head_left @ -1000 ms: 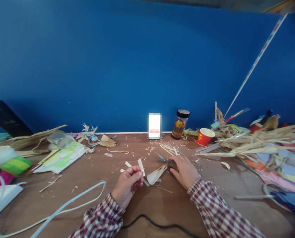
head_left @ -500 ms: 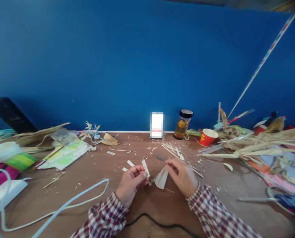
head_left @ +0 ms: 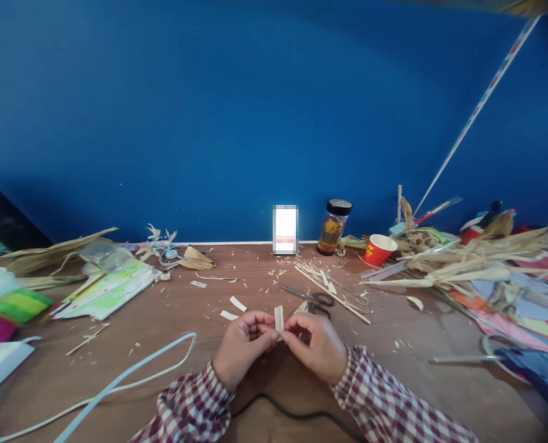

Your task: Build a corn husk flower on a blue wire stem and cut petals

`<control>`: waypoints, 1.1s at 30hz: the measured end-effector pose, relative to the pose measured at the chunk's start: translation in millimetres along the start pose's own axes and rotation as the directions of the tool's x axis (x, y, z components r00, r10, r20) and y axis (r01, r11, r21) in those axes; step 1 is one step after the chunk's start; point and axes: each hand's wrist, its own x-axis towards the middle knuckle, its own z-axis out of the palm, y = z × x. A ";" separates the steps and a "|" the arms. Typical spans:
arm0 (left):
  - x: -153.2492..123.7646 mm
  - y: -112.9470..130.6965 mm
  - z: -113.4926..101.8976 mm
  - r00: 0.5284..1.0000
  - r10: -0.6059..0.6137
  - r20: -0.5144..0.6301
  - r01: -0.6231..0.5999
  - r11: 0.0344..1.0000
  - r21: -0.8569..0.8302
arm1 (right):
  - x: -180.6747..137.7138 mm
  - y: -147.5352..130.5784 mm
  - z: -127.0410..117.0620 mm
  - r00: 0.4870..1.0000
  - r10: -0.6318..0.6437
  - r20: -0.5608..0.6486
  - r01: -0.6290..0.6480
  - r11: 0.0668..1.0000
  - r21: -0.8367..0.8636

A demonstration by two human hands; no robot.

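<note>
Between my two hands stands a short pale strip of corn husk (head_left: 279, 318). My left hand (head_left: 242, 349) is closed, thumb and fingers pinching the strip's lower end. From the other side my right hand (head_left: 318, 349) is closed too, its thumb and fingertips on the same lower end. Black-handled scissors (head_left: 320, 299) lie on the table just beyond my right hand. A pale husk piece (head_left: 303, 306) shows beside them, partly hidden by that hand. Two cut white strips (head_left: 237, 303) lie just past my left hand.
Husk scraps and thin sticks (head_left: 333, 294) litter the brown table. At the back are a lidded jar (head_left: 333, 229) and a red paper cup (head_left: 379, 251). Dried husks (head_left: 476, 258) and a blue glue gun (head_left: 527, 369) are right; a painted sheet (head_left: 110, 295) and white cable (head_left: 130, 369) left.
My right hand has let go of the scissors and the larger husk piece, which now lie on the table. It has moved left to meet my left hand at the strip.
</note>
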 end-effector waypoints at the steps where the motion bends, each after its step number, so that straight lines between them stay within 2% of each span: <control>1: 0.3 0.2 0.0 1.000 -0.004 -0.005 0.004 1.000 -0.005 | 0.7 0.8 -0.5 1.000 0.009 -0.001 -0.009 1.000 0.002; 10: 0.4 2.2 1.5 0.998 -0.044 -0.037 0.043 0.999 -0.021 | 5.6 0.6 -12.3 0.997 0.069 -0.036 -0.066 0.996 0.066; 13: 0.5 1.9 1.3 0.999 -0.043 -0.023 0.043 0.999 -0.016 | 3.1 0.5 -7.0 0.997 0.063 0.036 -0.066 0.993 0.098; 16: 1.0 1.0 1.2 0.999 -0.046 -0.004 0.046 0.999 -0.002 | 0.7 1.0 -0.7 0.996 0.035 0.078 -0.040 0.997 0.065; 23: 0.6 2.3 3.0 0.998 -0.051 -0.026 0.052 0.999 0.017 | 2.8 1.6 -2.7 0.998 0.006 0.059 -0.006 1.000 -0.003; 30: 1.8 -1.0 1.0 0.999 -0.043 -0.007 0.043 0.999 0.020 | 7.3 8.0 -12.6 0.998 0.062 -0.028 -0.062 0.998 -0.007; 33: 2.8 -2.5 -0.1 0.999 -0.041 -0.006 0.041 0.998 0.043 | 11.6 13.6 -21.5 0.991 0.087 -0.101 -0.090 0.996 -0.025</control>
